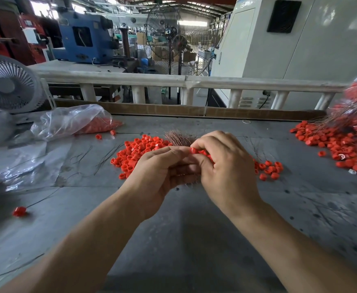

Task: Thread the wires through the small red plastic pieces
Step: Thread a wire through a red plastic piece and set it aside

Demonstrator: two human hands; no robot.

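Red plastic piece (194, 150), small ring-shaped cap, pinched at fingertips of right hand (226, 163), above tabletop centre. Left hand (158, 174) touches right, fingers curled round a bundle of thin coppery wires (177, 138) that fans out behind both hands; wire tips also poke out below the left palm. Whether a wire is already inside the piece: cannot tell.

Head view, surface and room: grey, scuffed, matte tabletop (194, 240) with a brown strip along the far edge. Loose pile of red pieces (139, 153) at centre, just behind the left hand; smaller scatter (268, 169) right of the right hand. Heap of threaded pieces with wires (342, 144) at the right edge. Clear crinkled plastic bag (71, 121) holding red pieces near the far left corner. Single red piece on a wire (19, 211) near the left edge. White desk fan (8, 85) at far left. Beyond: white railing, standing fan (173, 39), blue machine (84, 37), white cabinet (300, 39), factory hall.
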